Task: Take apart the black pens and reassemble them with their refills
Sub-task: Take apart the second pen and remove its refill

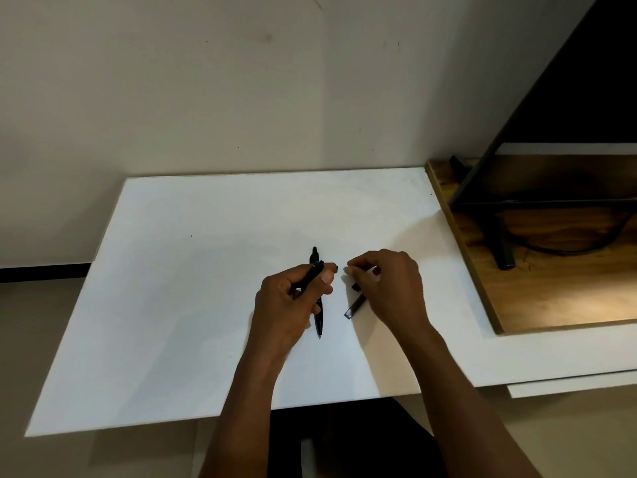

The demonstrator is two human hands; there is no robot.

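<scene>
A whole black pen (320, 319) lies on the white table (193, 305), running from far to near, partly under my left hand. My left hand (293, 298) grips a black pen barrel (312, 276) that points up and to the right. My right hand (386, 284) pinches something small at its fingertips near the barrel's end; what it is I cannot make out. A short black pen part (355, 305) lies slanted on the table just under my right hand.
A wooden board (551, 298) sits at the right on the table, with a black monitor (568, 98) standing on it on a black foot (503, 250). A bare wall (241, 81) runs close behind the table.
</scene>
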